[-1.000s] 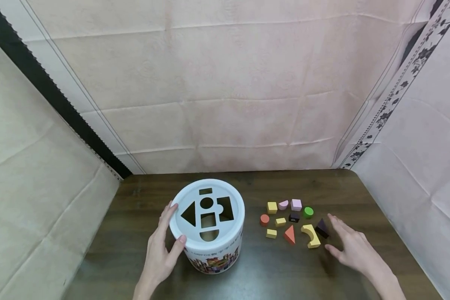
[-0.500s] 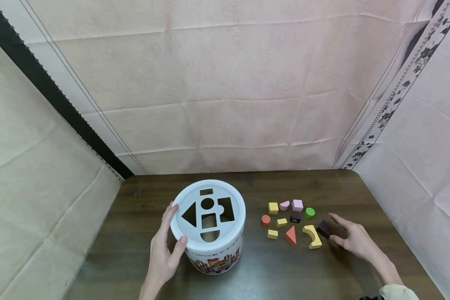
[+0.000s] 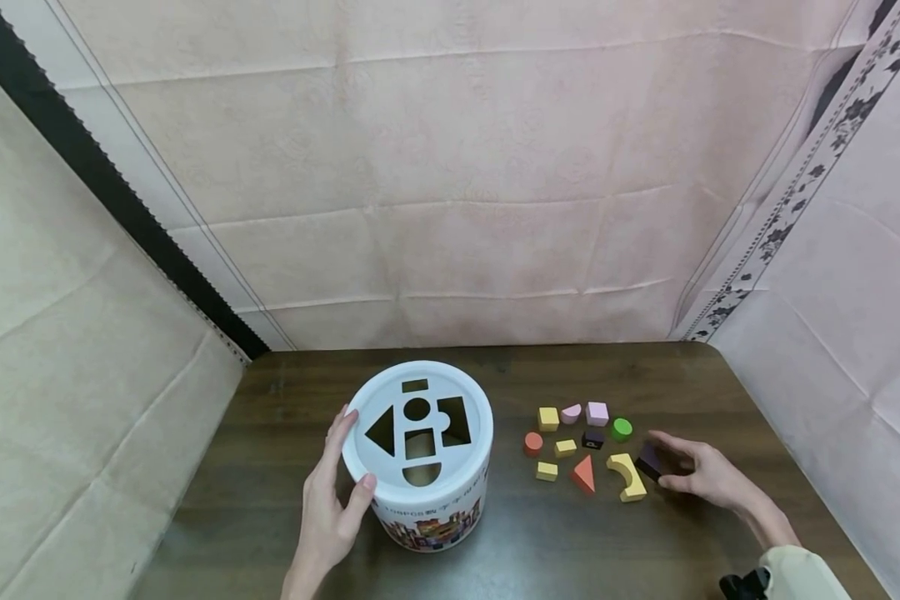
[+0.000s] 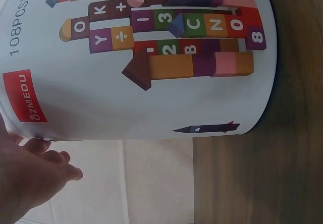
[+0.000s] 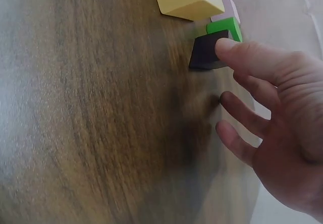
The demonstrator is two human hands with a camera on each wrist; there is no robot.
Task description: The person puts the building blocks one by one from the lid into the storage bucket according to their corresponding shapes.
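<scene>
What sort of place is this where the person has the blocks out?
Probably a small, screened-off indoor table setup: creased pale sheets enclose three sides of a wood-grain tabletop, which holds a shape-sorter bucket and small coloured blocks.

Creased pale cloth [image 3: 450, 183] hangs behind the brown table [image 3: 570, 550], with whitish sheets [image 3: 855, 317] to the table's left and right.

L hand [image 3: 330, 500] rests on rim of lt-blue shape-hole lid [image 3: 453, 473], thumb in front, on printed white bucket [image 3: 450, 525]; R hand [image 3: 708, 477] pinches dk triangular block [image 3: 648, 462] btwn thumb + index, just beside yellow arch block [image 3: 632, 478]; red triangle block [image 3: 584, 475], green cylinder [image 3: 622, 429], lilac cube [image 3: 597, 414] nearby, all on brown wood surface [image 3: 555, 542]
</scene>
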